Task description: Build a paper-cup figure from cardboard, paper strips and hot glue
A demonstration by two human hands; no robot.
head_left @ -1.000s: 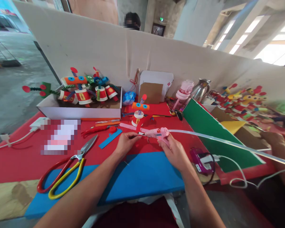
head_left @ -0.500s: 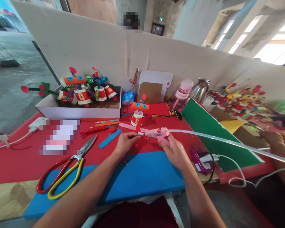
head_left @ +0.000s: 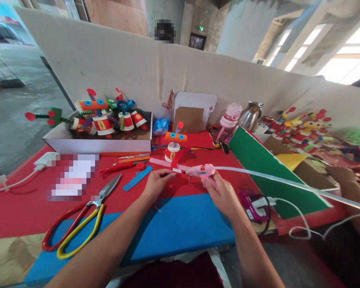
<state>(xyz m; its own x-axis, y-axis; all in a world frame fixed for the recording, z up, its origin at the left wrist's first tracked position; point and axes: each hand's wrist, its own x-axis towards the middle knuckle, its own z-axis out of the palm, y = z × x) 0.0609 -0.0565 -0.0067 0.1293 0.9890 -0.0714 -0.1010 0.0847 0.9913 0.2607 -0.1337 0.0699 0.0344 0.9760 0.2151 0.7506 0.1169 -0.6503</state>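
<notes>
The left hand (head_left: 156,185) is pinching a small strip (head_left: 177,171); the right hand (head_left: 221,190) is holding a glue gun (head_left: 201,172). Gluing is probably happening, so next is needing steady hands.

head camera | head height | facing forward, down | tabletop (head_left: 18,214) near

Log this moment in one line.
right hand: holds pink glue gun | left hand: pinches white piece | cup figure: upright beyond

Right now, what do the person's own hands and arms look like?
Left hand and right hand: bare, no gloves; no rings or watch that I can make out. Forearms uncovered, no sleeves in view. Dark maroon clothing shows at the bottom edge.
</notes>
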